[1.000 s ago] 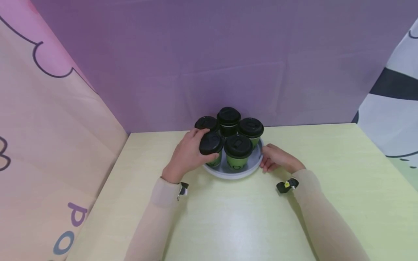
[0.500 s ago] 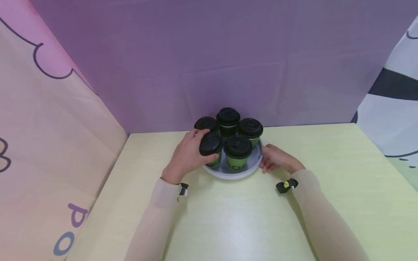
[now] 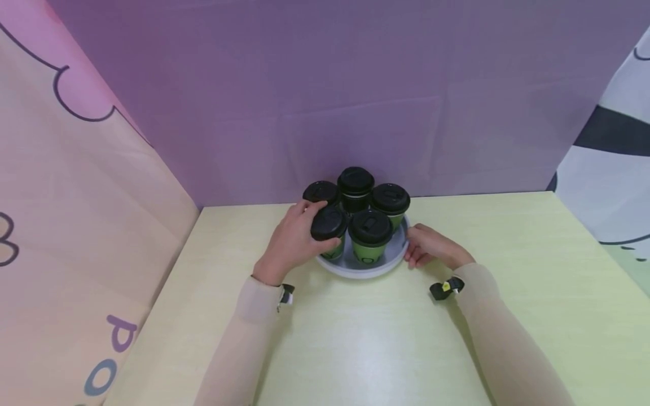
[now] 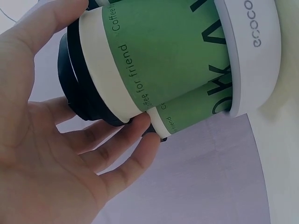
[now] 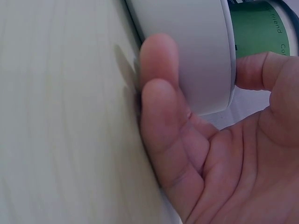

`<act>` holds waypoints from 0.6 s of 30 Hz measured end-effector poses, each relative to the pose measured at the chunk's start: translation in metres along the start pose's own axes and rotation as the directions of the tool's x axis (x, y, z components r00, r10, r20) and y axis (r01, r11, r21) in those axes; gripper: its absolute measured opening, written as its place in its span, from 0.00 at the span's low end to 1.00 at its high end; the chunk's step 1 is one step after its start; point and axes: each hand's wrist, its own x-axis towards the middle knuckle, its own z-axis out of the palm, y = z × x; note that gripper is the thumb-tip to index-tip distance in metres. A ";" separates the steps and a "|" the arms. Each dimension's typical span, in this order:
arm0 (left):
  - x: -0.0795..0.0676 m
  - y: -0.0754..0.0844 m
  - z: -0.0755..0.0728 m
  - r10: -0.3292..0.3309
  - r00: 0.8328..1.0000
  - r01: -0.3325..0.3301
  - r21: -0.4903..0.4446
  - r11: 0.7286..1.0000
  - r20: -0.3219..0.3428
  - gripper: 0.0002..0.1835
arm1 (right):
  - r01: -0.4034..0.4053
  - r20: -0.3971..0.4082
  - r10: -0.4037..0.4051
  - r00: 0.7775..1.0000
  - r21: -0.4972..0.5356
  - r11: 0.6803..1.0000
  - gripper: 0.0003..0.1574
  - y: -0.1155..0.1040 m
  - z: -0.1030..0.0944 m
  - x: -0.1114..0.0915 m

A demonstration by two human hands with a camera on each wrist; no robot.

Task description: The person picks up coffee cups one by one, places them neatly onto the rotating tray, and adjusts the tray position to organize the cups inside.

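Observation:
A round white tray [image 3: 357,273] bears several green paper coffee cups with black lids, all upright. My left hand [image 3: 293,241] holds the front-left coffee cup [image 3: 329,221] near its lid. In the left wrist view the thumb is at one side of that cup [image 4: 154,51] and the fingers curl about the other; a second cup [image 4: 189,112] shows just behind. At the tray's right side, my right hand [image 3: 430,246] grips the edge. The right wrist view shows its thumb at the rim and its fingers against the outer wall [image 5: 201,56], low by the tabletop.
The tray stands on a pale wooden table [image 3: 370,338] near its back edge. Behind rises a purple cloth backdrop [image 3: 355,96], close to the rear cup [image 3: 355,181]. Printed cloths hang at the left [image 3: 91,186] and right [image 3: 609,169].

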 end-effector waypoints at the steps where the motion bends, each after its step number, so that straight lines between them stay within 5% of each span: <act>1: 0.000 0.000 0.000 -0.002 1.000 0.002 -0.001 1.000 -0.001 0.47 | 0.000 0.000 0.000 1.000 -0.002 1.000 0.20 0.000 0.000 0.000; 18: 0.001 0.000 0.001 0.003 1.000 -0.003 0.008 1.000 -0.024 0.47 | -0.007 0.004 0.007 1.000 -0.006 1.000 0.21 0.000 -0.001 0.001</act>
